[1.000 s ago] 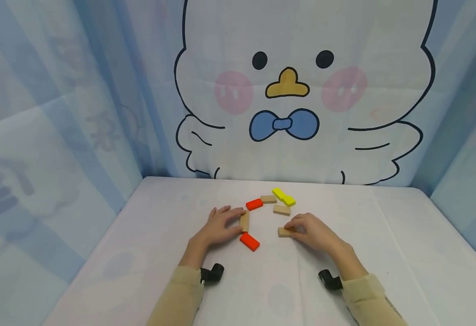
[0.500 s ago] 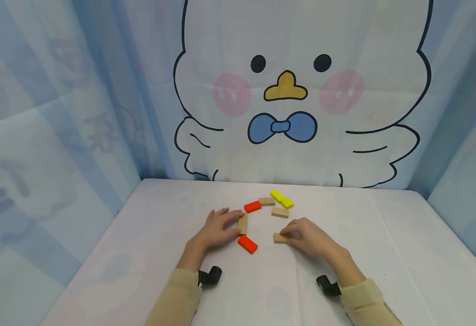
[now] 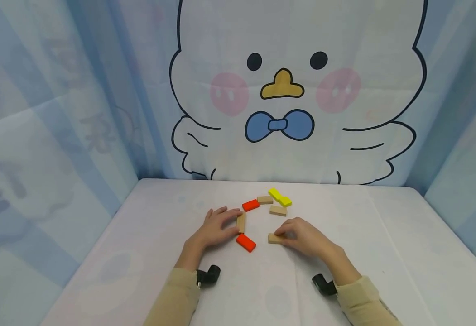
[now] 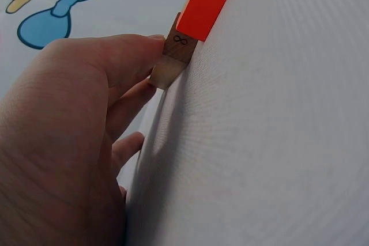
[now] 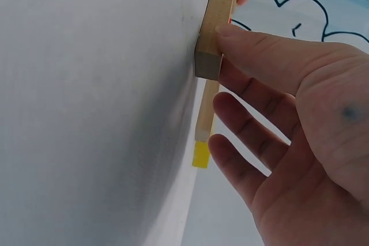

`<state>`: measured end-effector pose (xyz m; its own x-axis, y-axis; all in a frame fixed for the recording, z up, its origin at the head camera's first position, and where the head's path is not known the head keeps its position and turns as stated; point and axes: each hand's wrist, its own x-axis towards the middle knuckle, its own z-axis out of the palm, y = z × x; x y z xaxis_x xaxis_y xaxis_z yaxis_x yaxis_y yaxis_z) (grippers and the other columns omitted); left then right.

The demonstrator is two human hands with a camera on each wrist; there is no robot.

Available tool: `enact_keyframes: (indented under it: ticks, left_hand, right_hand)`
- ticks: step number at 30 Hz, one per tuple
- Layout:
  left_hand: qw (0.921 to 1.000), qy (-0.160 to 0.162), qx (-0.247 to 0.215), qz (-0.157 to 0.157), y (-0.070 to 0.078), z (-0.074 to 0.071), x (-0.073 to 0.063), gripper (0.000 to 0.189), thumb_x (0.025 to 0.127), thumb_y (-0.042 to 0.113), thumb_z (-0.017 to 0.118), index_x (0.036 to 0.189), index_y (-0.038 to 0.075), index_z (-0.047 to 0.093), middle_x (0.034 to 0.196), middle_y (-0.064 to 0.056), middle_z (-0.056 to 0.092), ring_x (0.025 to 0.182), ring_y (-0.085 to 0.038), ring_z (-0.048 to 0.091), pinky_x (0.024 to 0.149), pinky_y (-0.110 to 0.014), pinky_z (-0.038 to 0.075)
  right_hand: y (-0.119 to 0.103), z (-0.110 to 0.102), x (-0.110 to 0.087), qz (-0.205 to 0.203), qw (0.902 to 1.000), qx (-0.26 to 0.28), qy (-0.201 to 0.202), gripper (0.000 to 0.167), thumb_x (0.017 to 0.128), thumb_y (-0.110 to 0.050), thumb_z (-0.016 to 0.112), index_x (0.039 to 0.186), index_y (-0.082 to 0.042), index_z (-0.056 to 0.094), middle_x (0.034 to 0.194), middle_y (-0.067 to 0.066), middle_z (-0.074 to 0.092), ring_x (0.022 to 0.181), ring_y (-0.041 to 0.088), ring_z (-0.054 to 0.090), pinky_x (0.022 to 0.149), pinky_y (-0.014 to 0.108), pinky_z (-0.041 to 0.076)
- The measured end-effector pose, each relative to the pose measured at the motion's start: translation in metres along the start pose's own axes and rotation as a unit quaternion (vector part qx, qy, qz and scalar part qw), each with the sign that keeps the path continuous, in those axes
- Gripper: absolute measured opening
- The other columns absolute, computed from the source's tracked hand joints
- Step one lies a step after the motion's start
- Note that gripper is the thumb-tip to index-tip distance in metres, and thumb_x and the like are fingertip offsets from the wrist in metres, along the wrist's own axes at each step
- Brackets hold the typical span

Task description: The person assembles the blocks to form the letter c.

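Observation:
My left hand (image 3: 217,227) pinches a plain wooden block (image 3: 241,222) by its ends, thumb at the near end and fingers at the far end. A small dark mark shows on the end of that block in the left wrist view. One red block (image 3: 246,242) meets its near end, and a second red block (image 3: 251,205) lies just past its far end. Between thumb and index finger, my right hand (image 3: 305,236) holds another wooden block (image 5: 212,33), close over the table to the right of the near red block. Its other fingers are loosely bent.
Behind the hands, a wooden block (image 3: 265,200) follows the far red block in a curve. Another wooden block (image 3: 278,211) lies nearer, beside two end-to-end yellow blocks (image 3: 280,198). A white cloth covers the table (image 3: 262,290); a printed curtain (image 3: 295,154) hangs at its back edge.
My right hand has moved a little left and toward me with its wooden block, closer to the near red block. The left hand keeps its place; the head view has shifted slightly.

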<state>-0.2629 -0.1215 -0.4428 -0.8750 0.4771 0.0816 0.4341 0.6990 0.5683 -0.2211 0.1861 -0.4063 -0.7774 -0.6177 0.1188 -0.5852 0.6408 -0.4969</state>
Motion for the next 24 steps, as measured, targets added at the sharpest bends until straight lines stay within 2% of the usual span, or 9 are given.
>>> enact_keyframes:
  ticks: [16, 24]
  left_hand:
    - [1.0, 0.002, -0.002, -0.003, 0.002, 0.0, -0.001, 0.052, 0.096, 0.034, 0.06, 0.146, 0.022, 0.055, 0.15, -0.002, 0.051, 0.146, -0.036, 0.029, 0.118, -0.061, 0.003]
    - [1.0, 0.001, -0.001, 0.002, 0.0, 0.001, -0.001, 0.052, 0.096, 0.034, 0.06, 0.146, 0.022, 0.055, 0.15, -0.002, 0.051, 0.146, -0.035, 0.029, 0.118, -0.061, 0.003]
  right_hand:
    - [-0.014, 0.007, 0.003, 0.01, 0.9994, 0.016, -0.028, 0.022, 0.088, -0.007, 0.077, 0.11, -0.01, 0.077, 0.105, -0.008, 0.07, 0.101, 0.017, 0.062, 0.093, 0.044, 0.051]
    - [-0.016, 0.008, 0.002, -0.001, 0.9983, 0.035, -0.046, 0.022, 0.088, -0.009, 0.078, 0.109, -0.011, 0.077, 0.106, -0.008, 0.07, 0.1, 0.015, 0.061, 0.093, 0.044, 0.05]
